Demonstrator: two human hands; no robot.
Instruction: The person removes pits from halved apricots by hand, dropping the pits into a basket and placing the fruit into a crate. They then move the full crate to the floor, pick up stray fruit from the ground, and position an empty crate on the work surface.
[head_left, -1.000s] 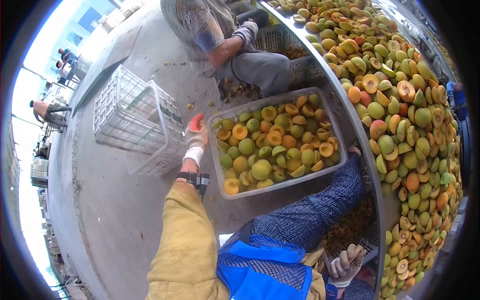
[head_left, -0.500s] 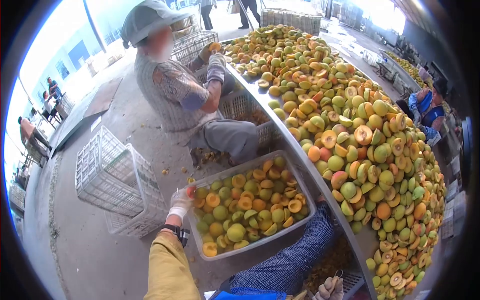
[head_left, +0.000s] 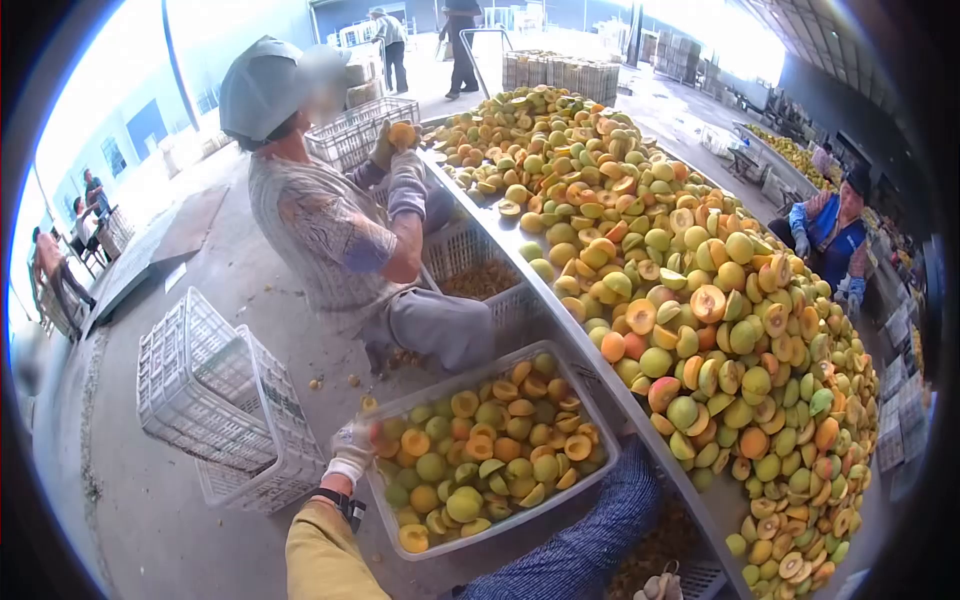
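My left hand [head_left: 350, 452], in a whitish glove, is closed at the left corner of a translucent plastic tub [head_left: 490, 540], apparently gripping its rim. A reddish fruit lies right beside its fingers. The tub is filled with whole and halved yellow-green peaches [head_left: 465, 503]. My right hand [head_left: 660, 587], gloved, shows only at the bottom edge, its fingers curled around a small tool with a thin metal loop [head_left: 672, 568]; the tool's handle is hidden. To the right, a metal-edged table [head_left: 640, 425] carries a large heap of peach halves [head_left: 700, 260].
White plastic crates [head_left: 215, 400] stand on the floor left of the tub. Opposite me a seated person [head_left: 330, 220] in gloves holds a peach half over the table edge. Another person [head_left: 835, 235] in a blue vest is at the far right. A crate of scraps [head_left: 480, 275] sits under the table.
My view has tilted up, so the tub and hands appear lower, and less of my right hand shows. My left hand keeps its place at the tub's corner.
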